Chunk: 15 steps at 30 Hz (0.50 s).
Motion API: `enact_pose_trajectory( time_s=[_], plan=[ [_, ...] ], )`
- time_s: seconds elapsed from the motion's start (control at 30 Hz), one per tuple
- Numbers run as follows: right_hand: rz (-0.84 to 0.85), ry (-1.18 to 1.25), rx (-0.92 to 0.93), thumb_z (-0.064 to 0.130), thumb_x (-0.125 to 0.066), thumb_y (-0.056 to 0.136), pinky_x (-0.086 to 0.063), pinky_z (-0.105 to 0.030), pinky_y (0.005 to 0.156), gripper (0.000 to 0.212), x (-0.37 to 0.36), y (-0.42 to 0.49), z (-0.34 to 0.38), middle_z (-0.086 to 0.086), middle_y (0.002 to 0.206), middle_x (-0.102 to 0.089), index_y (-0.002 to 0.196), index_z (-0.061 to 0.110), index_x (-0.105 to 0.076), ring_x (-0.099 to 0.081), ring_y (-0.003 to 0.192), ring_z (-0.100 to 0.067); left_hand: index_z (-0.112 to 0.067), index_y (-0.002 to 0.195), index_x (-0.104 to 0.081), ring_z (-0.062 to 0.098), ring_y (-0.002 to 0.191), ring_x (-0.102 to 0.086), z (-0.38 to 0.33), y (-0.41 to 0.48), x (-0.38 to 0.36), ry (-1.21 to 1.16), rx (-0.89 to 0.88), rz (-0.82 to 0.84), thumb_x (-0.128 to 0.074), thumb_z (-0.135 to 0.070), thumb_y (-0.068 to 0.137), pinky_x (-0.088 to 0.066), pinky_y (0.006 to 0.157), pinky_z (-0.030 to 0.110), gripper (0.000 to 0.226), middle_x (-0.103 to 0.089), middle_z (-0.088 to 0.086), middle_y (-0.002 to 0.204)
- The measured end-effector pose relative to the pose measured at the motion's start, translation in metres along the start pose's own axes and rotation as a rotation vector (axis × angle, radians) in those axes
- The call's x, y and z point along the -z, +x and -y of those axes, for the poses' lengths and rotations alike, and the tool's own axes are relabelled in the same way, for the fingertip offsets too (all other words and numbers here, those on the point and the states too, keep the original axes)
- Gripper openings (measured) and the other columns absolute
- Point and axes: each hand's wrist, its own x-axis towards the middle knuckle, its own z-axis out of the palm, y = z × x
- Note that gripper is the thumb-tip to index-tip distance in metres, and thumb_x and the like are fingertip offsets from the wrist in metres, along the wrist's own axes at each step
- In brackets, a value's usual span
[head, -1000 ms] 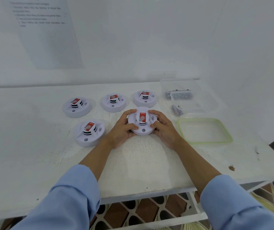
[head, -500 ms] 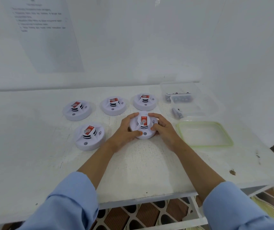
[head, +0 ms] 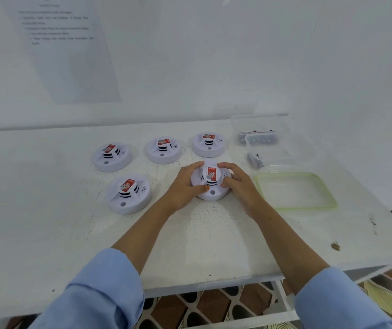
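At centre frame, on the white tabletop (head: 47, 191): item 1, smoke detector (head: 211, 186), round, white, red label on its raised cap. It was held from both sides. The left grip (head: 184, 187) clasped its left flank, fingers curled over the far rim, thumb pressed on the near face. The right grip (head: 241, 186) clasped the right flank, fingers hooked over the top. Both grips were bare hands; blue sleeves (head: 102, 293) showed at the lower edge.

Change against the two earlier views: the smoke detector sat slightly further from the back row, drawn a little toward the near edge, and both grips stayed clamped on it. Label and front hole faced as before, so no turn of the casing could be read. Whether its base had left the surface could not be told.

Reading: the unit was probably being brought in for opening and a battery fit. Separation of the casing had not begun.

Items 2–5, like units, untouched:
- Back-left detector (head: 112, 156), back-middle detector (head: 164, 149) and back-right detector (head: 209, 143), in a row above centre.
- Front-left detector (head: 128, 193), left of centre.

Item 6, upper right: clear tub (head: 292, 150) holding batteries (head: 259, 138).

Item 7: loose batteries (head: 255, 160), just in front of the tub.

Item 8, right of centre: green-rimmed lid (head: 290, 173), flat, near the right grip but apart from it.

Item 9, upper left: printed sheet (head: 64, 48) on the wall, text unreadable.
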Motion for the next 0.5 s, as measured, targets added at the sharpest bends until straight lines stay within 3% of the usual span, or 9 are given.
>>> enact_pose_trajectory(
  time_s=[0.17, 0.33, 0.5],
  plan=[
    [-0.007, -0.055, 0.024, -0.006, -0.046, 0.082, -0.043, -0.017, 0.074, 0.039, -0.0009, -0.0013, -0.0017, 0.007, 0.103, -0.059, 0.105, 0.024, -0.056, -0.052, 0.092, -0.008, -0.019, 0.138, -0.037, 0.022, 0.128, -0.038, 0.0011, -0.0003, -0.0001, 0.063, 0.004, -0.011, -0.065, -0.012, 0.085, -0.035, 0.108, 0.044, 0.061, -0.039, 0.006, 0.141],
    [-0.015, -0.126, 0.049, 0.0, -0.045, 0.088, -0.039, -0.01, 0.068, 0.033, -0.0024, -0.0028, -0.0044, 0.021, 0.096, -0.055, 0.109, 0.022, -0.057, -0.049, 0.081, 0.003, -0.02, 0.138, -0.038, 0.022, 0.129, -0.039, 0.0052, 0.0009, 0.0002, 0.072, 0.025, 0.006, -0.064, -0.014, 0.086, -0.035, 0.108, 0.045, 0.059, -0.04, 0.005, 0.141],
    [-0.026, -0.152, 0.046, 0.002, -0.046, 0.089, -0.039, -0.011, 0.071, 0.035, -0.0027, -0.0012, -0.0082, 0.011, 0.107, -0.057, 0.117, 0.018, -0.058, -0.049, 0.086, 0.004, -0.017, 0.14, -0.035, 0.023, 0.13, -0.037, 0.005, -0.0013, -0.0007, 0.071, 0.034, 0.028, -0.061, -0.014, 0.088, -0.034, 0.109, 0.046, 0.059, -0.037, 0.005, 0.144]
  ],
)
